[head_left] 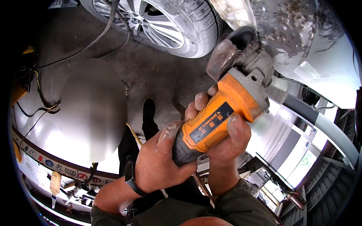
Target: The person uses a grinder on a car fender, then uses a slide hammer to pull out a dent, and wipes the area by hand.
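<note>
Both hands are closed around one tool, an orange-yellow angle grinder with a grey metal gear head and a dark rear end (241, 92). It lies diagonally across the middle of my view, rear end low and to the left, head high and to the right.

Left hand (154, 162): grasping the dark rear end. The forearm enters from the lower left and slopes up to the right; a black-banded wristwatch (130, 175) sits at the wrist. Thumb lies along the near-left side of the casing, pointing up; a finger curls across beneath the rear end.

Right hand (228, 141): grasping the body nearer the head. The forearm rises steeply from a dark olive sleeve (243, 201). Palm is under the casing, thumb up against its right side, fingertips coming round on the left side. Pale dust marks digits of both hands.

The dark round disc (243, 35) at the head is right at the edge of a bare-metal and white car body panel with brown spots (290, 22); contact cannot be told. Left of the head: a silver spoked alloy wheel with a dusty black tyre (171, 28), a grey cable (92, 44) running past it. Below: grey concrete floor (113, 52) and a black shoe (149, 107).
</note>
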A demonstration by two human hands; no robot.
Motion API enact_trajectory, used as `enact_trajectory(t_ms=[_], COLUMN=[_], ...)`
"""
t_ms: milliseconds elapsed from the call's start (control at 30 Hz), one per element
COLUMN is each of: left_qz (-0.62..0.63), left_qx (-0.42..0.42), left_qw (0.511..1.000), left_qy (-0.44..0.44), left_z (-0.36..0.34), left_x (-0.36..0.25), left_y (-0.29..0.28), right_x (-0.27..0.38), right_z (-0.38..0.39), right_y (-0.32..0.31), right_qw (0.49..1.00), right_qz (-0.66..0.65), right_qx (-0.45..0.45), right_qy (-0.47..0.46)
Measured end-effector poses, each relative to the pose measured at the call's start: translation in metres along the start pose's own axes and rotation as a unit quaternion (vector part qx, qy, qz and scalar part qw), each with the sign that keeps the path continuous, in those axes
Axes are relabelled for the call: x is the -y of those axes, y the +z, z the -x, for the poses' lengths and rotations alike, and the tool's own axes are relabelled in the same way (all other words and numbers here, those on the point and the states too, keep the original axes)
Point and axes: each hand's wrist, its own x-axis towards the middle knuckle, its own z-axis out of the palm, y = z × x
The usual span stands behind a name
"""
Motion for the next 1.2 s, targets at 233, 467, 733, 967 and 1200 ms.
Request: enact_trajectory(t_ms=[233, 467, 733, 967, 1200], left_qz=[-0.010, 0.004, 0.012, -0.001, 0.017], left_qx=[0.020, 0.030, 0.046, 0.019, 0.068], left_qw=[1.000, 0.999, 0.998, 1.000, 0.996], left_qy=[-0.014, -0.017, -0.030, -0.005, -0.049], left_z=[-0.002, 0.000, 0.001, 0.000, 0.000], left_x=[-0.005, -0.002, 0.000, 0.000, -0.003], left_y=[-0.002, 0.000, 0.001, 0.002, 0.004], right_x=[-0.002, -0.001, 0.000, 0.003, 0.001], right_z=[0.001, 0.005, 0.009, 0.006, 0.013], right_y=[0.000, -0.003, -0.002, 0.000, -0.009], right_qw=[1.000, 1.000, 1.000, 1.000, 0.999], right_qz=[-0.025, -0.025, -0.002, 0.017, -0.005], right_qx=[-0.001, -0.013, -0.018, -0.024, -0.031], right_qy=[-0.003, 0.000, -0.006, 0.012, -0.005])
